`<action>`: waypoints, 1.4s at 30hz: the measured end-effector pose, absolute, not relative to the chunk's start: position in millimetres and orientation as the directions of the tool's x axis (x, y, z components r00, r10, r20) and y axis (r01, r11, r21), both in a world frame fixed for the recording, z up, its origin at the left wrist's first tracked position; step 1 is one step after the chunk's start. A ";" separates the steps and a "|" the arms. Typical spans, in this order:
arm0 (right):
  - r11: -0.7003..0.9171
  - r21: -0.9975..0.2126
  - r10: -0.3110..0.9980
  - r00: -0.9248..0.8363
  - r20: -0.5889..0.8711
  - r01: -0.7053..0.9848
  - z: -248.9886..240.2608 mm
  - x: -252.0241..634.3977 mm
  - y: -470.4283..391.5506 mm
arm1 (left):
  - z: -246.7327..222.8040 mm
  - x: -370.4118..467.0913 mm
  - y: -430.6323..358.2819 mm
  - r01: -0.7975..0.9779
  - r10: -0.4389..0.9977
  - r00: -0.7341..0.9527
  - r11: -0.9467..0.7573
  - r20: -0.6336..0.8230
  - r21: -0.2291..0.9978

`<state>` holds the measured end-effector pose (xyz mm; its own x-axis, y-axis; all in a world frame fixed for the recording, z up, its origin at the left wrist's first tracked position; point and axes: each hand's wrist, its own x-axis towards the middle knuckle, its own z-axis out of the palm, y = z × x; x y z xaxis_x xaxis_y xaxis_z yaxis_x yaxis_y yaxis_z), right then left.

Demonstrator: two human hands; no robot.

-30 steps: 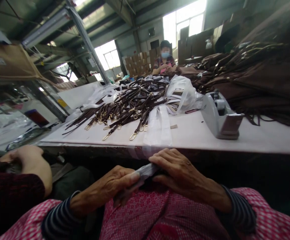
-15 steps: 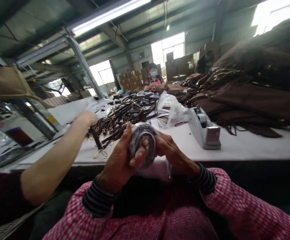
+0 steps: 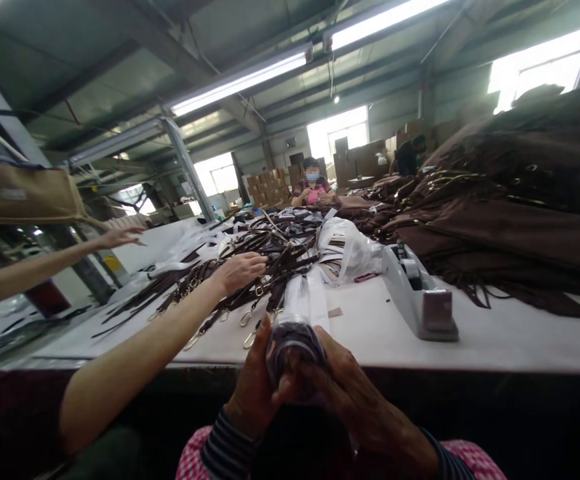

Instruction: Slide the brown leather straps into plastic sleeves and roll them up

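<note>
A dark coiled strap roll in clear plastic (image 3: 290,340) is between my hands, just in front of the table edge. My left hand (image 3: 256,387) wraps its left side, thumb up along it. On the right side my right hand (image 3: 353,383) grips it, fingers reaching over its near face. Loose clear plastic (image 3: 300,300) extends from the roll over the white table (image 3: 510,340). Beyond lies a heap of dark straps with metal clips (image 3: 250,293). A clear bag of strips (image 3: 343,250) stands behind the plastic.
A grey tape dispenser (image 3: 420,300) stands right of my hands. Brown bags (image 3: 510,227) are piled at right. From the left, a co-worker's arm (image 3: 150,340) reaches to the straps; another hand (image 3: 120,237) is farther left. A masked person (image 3: 313,190) sits across the table.
My hands and the roll sit lower in view, and loose plastic now stretches away from the roll. The co-worker's arm has moved right over the straps; a second outstretched hand appears at left.
</note>
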<state>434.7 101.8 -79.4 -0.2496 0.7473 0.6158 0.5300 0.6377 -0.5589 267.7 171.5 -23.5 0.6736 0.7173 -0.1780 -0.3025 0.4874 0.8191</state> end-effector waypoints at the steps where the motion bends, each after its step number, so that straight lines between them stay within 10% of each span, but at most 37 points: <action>1: 0.653 -0.520 0.730 -0.277 0.625 0.550 -89.4 437.9 101.1 | -28.3 268.9 170.2 -0.309 0.743 0.638 0.489 -0.203 0.816; 11: 0.721 -0.203 0.578 -0.413 0.704 0.662 -122.8 463.4 111.5 | -36.2 293.5 144.1 -0.458 0.942 0.283 0.298 -0.180 0.838; 17: 0.567 -0.343 0.732 -0.267 0.627 0.749 -26.3 462.1 117.1 | 17.4 265.3 157.9 -0.193 0.892 0.445 0.009 0.080 0.981; 25: 0.544 0.284 0.518 -0.582 0.627 0.790 9.3 471.6 143.7 | 69.6 262.5 192.1 0.471 0.661 0.737 -0.653 0.142 0.594; 34: 0.648 -0.297 0.756 -0.546 0.361 0.702 -43.4 504.1 161.5 | -66.3 269.1 230.9 0.367 0.411 0.785 -0.911 0.464 0.187; 42: 0.605 -0.505 0.792 -0.528 0.306 0.615 -42.5 518.6 181.0 | -71.5 262.3 232.0 0.330 0.337 0.827 -0.939 0.449 0.097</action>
<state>518.6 181.0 -42.5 -0.5279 0.7922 0.3063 0.6151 0.6052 -0.5053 262.3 232.0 -71.5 0.8275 0.3370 0.4492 0.3297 -0.9391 0.0971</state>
